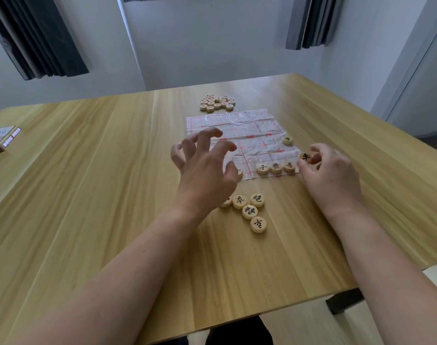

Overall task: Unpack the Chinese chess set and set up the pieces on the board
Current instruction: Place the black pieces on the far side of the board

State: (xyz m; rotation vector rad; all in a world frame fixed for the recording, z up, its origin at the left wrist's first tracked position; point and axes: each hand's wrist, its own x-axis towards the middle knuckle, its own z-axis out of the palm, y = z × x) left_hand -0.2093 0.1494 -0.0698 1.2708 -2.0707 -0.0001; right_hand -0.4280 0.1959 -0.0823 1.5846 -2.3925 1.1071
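Wooden table [88,195], pale grain, grey walls and dark curtains behind. Crinkled plastic chess board [240,130] lies flat at about 12 o'clock from the person. Box [3,140] sits at the far 9 o'clock edge, well apart.

Pieces: cluster of unplaced discs [217,102] just beyond the board's 12 o'clock edge; three placed pieces [276,168] in a row along the near edge toward 5 o'clock; one single piece [287,140] on the 3 o'clock side; loose group [249,210] on the table at 6 o'clock of the board.

Risks: the sheet is thin and creased, so a sliding finger or wrist may well drag it and shift the placed row. The held piece goes right beside that row; a clumsy set-down could knock its neighbour. The corner point lies at the sheet's very edge, so the disc could land half off it.

Left hand [207,165]: fingers spread and curled claw-like over the board's 7 o'clock corner, gripping nothing; contact with the sheet cannot be told.

Right hand [332,175]: pinches a black chariot piece [305,157] between thumb and fingertips, at the board's 4 o'clock corner.
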